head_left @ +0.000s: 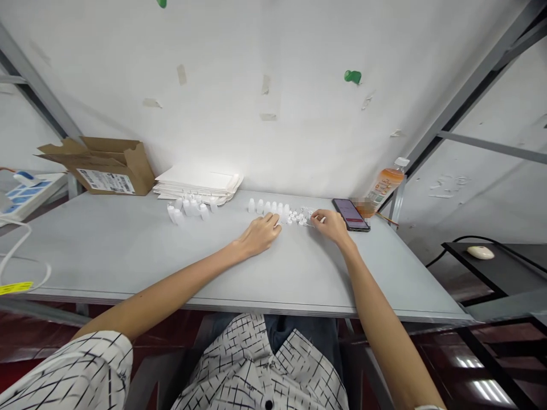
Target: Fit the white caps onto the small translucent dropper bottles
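Your right hand (332, 226) and left hand (260, 234) are both out over the gray table (299, 273), with a gap between them. Biggest item close by is the smartphone (351, 214), lying at a slant just right of your right hand. Next size down, the row of white plastic bottles (260, 206) stands upright, running sideways just past your left hand, so left's the nearer one there. Smallest stuff is the scatter of white caps (301, 222): at the row's right end, between your hands, immediately left of the right one, so right's clearly closer. Honestly can't tell if either is clamped on anything; left is curled, right looks bunched at the tips, details too tiny.
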A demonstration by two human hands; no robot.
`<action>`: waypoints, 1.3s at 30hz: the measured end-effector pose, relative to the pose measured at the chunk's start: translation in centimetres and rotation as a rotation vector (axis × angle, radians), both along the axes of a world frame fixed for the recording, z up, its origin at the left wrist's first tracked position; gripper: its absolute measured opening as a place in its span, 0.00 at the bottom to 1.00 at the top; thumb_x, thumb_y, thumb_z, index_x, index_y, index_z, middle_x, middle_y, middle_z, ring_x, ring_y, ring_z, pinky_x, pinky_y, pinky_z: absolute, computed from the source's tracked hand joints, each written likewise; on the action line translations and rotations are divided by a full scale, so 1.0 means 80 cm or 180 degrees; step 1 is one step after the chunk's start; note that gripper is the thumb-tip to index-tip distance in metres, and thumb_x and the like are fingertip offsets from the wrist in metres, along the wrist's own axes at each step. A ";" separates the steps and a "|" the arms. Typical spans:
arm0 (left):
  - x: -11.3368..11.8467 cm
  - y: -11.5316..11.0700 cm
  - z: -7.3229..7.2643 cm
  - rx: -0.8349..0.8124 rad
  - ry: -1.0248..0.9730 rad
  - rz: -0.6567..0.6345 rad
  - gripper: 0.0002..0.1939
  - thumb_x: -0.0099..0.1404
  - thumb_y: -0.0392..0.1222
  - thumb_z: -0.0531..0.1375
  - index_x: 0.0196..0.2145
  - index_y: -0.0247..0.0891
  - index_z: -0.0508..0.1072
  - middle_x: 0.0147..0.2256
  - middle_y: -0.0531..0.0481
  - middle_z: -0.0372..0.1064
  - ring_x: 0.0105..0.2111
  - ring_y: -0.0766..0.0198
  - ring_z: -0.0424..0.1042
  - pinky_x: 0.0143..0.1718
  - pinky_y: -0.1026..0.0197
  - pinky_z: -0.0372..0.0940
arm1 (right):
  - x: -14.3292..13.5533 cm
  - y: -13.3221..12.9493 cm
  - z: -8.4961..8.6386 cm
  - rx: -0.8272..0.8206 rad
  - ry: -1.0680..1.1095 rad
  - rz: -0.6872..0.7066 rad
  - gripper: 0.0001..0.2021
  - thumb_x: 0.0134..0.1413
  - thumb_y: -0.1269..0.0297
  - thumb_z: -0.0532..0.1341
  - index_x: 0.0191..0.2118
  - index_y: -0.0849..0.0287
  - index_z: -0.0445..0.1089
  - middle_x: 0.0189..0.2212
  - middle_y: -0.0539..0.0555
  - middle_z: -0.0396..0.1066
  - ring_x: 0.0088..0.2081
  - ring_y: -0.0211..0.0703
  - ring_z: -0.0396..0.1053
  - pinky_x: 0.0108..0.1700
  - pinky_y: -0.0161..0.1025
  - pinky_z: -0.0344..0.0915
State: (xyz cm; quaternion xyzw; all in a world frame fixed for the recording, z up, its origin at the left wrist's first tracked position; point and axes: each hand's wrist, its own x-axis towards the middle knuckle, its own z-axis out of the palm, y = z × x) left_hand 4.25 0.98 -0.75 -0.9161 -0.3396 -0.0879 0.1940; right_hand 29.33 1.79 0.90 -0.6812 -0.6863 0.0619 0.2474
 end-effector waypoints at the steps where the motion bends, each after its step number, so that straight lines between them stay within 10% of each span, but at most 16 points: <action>1: -0.003 0.000 0.001 0.0047 -0.0055 0.0002 0.14 0.58 0.22 0.52 0.38 0.32 0.72 0.43 0.37 0.67 0.42 0.54 0.65 0.31 0.59 0.62 | -0.003 -0.002 0.001 -0.0042 -0.0064 0.0065 0.08 0.52 0.64 0.60 0.34 0.56 0.78 0.31 0.52 0.78 0.31 0.42 0.70 0.32 0.36 0.55; 11: -0.028 0.000 0.006 -0.0355 -0.0504 0.0298 0.09 0.65 0.36 0.54 0.36 0.34 0.74 0.43 0.39 0.68 0.42 0.54 0.67 0.28 0.60 0.60 | 0.000 -0.005 0.004 -0.0359 0.0078 0.0607 0.07 0.47 0.62 0.63 0.28 0.58 0.77 0.27 0.52 0.74 0.27 0.39 0.65 0.31 0.35 0.55; 24: -0.023 -0.008 0.006 -0.1402 -0.2198 0.0027 0.16 0.67 0.44 0.57 0.49 0.35 0.73 0.39 0.47 0.76 0.28 0.64 0.71 0.34 0.60 0.66 | -0.015 -0.020 0.029 -0.0291 0.2154 0.0851 0.11 0.45 0.58 0.65 0.28 0.63 0.73 0.25 0.54 0.72 0.19 0.34 0.61 0.22 0.35 0.52; 39: -0.017 -0.009 -0.004 -0.1758 -0.2570 -0.0041 0.18 0.67 0.45 0.54 0.48 0.35 0.74 0.44 0.44 0.76 0.27 0.65 0.71 0.32 0.61 0.66 | -0.052 -0.026 0.013 -0.0085 0.1566 0.1138 0.09 0.51 0.60 0.61 0.29 0.61 0.73 0.25 0.51 0.71 0.19 0.33 0.63 0.24 0.34 0.59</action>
